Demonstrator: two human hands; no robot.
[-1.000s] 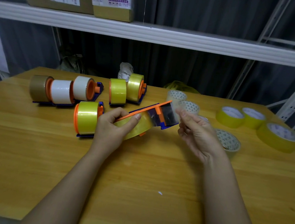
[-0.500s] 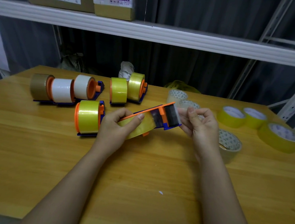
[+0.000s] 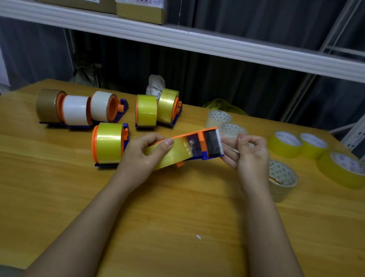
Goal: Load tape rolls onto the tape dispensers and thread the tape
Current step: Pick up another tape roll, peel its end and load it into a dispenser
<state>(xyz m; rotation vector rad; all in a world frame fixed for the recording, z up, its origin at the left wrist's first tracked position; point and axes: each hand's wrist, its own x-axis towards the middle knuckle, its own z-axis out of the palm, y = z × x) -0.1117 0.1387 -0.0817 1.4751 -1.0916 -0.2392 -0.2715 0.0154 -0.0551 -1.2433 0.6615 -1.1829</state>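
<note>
Six loaded orange-and-blue dispensers [image 3: 109,144] stand at my ten o'clock on the wooden surface [image 3: 171,214], my left hand [image 3: 143,155] grips a seventh yellow-taped dispenser [image 3: 187,148] while my right hand [image 3: 250,158] pinches its tape end, and six loose rolls [image 3: 282,179] wait at two o'clock.

Soft overhead light falls evenly on the wooden table [image 3: 42,193], leaving only faint shadows, while the curtained background sits in dim gloom. Pale glare streaks the yellow tape roll [image 3: 109,142] at centre. Wide-angle distortion bows the shelf [image 3: 206,44], and the forearms blur slightly toward the lower edge.
</note>
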